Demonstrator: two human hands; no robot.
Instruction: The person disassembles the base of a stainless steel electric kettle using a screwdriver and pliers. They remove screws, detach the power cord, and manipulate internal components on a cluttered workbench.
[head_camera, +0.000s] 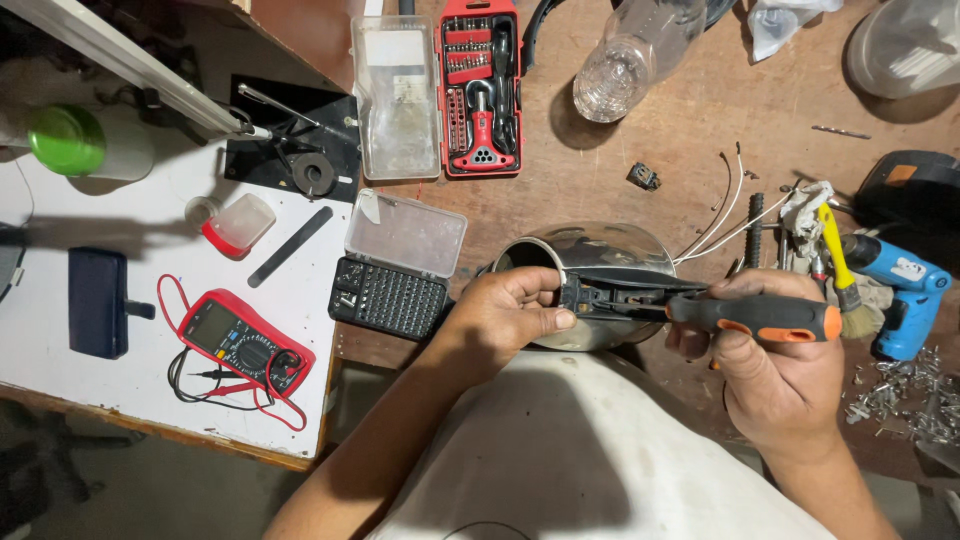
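A shiny steel kettle (600, 250) lies on the wooden bench just in front of me, its black handle (620, 292) facing up. My left hand (505, 315) grips the left end of that handle, thumb along its side. My right hand (770, 365) is closed on a screwdriver with a black and orange grip (760, 317); its shaft points left into the handle. White wires (725, 215) trail from the kettle's right side.
A black bit case with a clear lid (395, 270) sits left of the kettle, a red multimeter (245, 345) on the white board further left. Behind are a red screwdriver set (482, 85) and a plastic bottle (630, 55). A blue drill (900, 290), a yellow brush (845, 285) and loose screws (900, 395) lie right.
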